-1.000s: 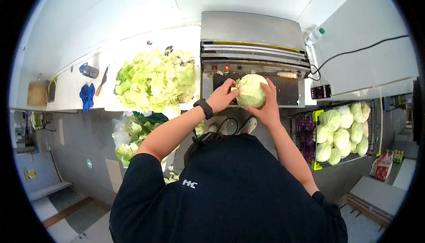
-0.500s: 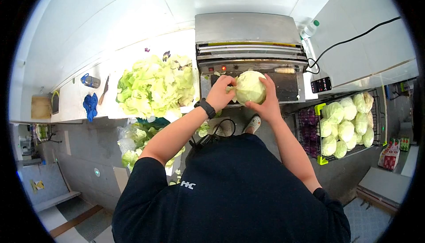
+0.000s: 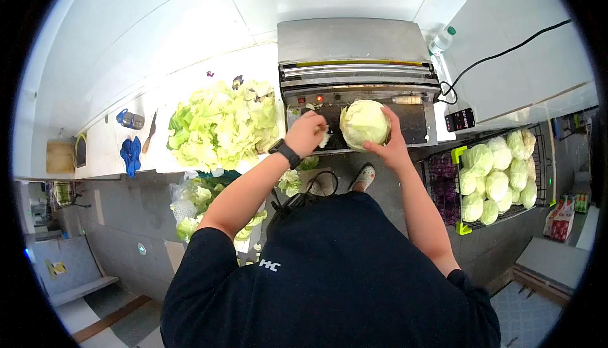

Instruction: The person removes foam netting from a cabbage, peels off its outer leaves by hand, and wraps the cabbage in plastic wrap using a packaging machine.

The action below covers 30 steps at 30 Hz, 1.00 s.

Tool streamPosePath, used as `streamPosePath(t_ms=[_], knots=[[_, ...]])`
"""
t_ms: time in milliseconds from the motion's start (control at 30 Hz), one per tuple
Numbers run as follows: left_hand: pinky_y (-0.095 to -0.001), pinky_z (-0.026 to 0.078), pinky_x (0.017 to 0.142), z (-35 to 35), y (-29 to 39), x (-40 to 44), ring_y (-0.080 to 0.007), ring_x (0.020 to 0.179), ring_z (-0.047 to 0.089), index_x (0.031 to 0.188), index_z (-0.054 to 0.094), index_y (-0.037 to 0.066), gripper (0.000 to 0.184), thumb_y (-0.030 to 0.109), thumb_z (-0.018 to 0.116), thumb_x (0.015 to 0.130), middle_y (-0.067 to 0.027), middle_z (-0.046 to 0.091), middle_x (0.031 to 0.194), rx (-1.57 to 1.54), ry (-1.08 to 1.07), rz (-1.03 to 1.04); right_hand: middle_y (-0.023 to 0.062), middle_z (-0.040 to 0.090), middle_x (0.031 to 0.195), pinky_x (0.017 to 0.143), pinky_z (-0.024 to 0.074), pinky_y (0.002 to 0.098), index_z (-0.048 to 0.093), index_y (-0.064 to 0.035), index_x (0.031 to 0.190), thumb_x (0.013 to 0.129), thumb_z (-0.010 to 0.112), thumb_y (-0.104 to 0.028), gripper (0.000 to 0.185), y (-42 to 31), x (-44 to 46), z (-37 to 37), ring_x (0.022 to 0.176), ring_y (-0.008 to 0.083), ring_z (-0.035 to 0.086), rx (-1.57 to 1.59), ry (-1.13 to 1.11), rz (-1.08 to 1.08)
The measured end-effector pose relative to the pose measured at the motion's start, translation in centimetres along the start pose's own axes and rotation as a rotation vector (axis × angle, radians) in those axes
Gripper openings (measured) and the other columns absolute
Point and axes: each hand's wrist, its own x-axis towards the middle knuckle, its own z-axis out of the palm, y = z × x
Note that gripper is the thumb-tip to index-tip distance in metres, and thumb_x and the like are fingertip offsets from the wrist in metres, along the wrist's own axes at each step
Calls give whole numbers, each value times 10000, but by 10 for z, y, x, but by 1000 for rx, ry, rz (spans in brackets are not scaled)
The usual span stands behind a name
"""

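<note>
We are holding a pale green cabbage [image 3: 364, 123] over the dark plate [image 3: 408, 125] of a stainless-steel wrapping machine [image 3: 351, 36]; whether it is resting on the plate, we cannot tell. Our right hand [image 3: 393, 147] is grasping the cabbage, its thumb and fingers spreading around the right side. Our left hand [image 3: 306, 134], apart from the cabbage on its left, is curling its fingers around a small leaf scrap [image 3: 325, 138]. A dark watch [image 3: 285, 152] is circling our left wrist. On the machine's front, a red light [image 3: 319, 98] is glowing.

Left of the machine, a heap of loose cabbage leaves [image 3: 218, 126] is covering part of the white desk [image 3: 104, 136]; farther left, a knife [image 3: 150, 134] is lying near a crumpled blue cloth [image 3: 130, 157]. Right of the machine, a phone [image 3: 460, 120] is showing a lit screen. Below it, a black wire basket [image 3: 544, 174] is holding many whole cabbages [image 3: 497, 180].
</note>
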Motion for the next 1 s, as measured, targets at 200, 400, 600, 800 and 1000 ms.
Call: streamPosePath(t_ms=[200, 400, 600, 800, 1000], knots=[[-440, 533, 758, -62, -16, -87, -344, 879, 645, 922, 695, 69, 158, 91, 601, 796, -159, 641, 918, 397, -139, -273, 133, 307, 1555, 1145, 355, 431, 296, -165, 1493, 673, 888, -151, 1011, 5, 0, -26, 1399, 293, 374, 267, -53, 160], [-439, 545, 811, -78, 18, -80, -334, 935, 670, 1072, 707, 102, 223, 191, 642, 879, -152, 690, 1070, 448, -88, -222, 139, 371, 1497, 1150, 344, 419, 278, -168, 1509, 703, 869, -187, 1000, 1, 4, -30, 1389, 287, 384, 140, -170, 91], [-409, 439, 1069, 1, 44, 22, -361, 1307, 486, 1463, 376, 80, 784, 152, 767, 788, -156, 412, 1484, -58, -101, 191, 119, 353, 1540, 1171, 299, 422, 230, -183, 1569, 723, 828, -202, 1037, -6, 12, -40, 1425, 282, 349, 318, -157, 218], [-412, 480, 996, 18, 41, 36, -371, 1192, 555, 1405, 422, 71, 725, 141, 779, 777, -174, 539, 1294, -43, -95, 234, 102, 356, 1549, 1178, 279, 410, 255, -208, 1575, 758, 789, -173, 977, -16, 6, -42, 1441, 265, 325, 304, -175, 252], [-407, 509, 911, 0, 40, 62, -346, 1108, 588, 1274, 517, 72, 636, 249, 822, 745, -135, 563, 1207, 169, -241, 401, 90, 326, 1565, 1172, 275, 404, 256, -197, 1573, 751, 806, -229, 990, -18, 8, -46, 1438, 268, 324, 305, -243, 194]])
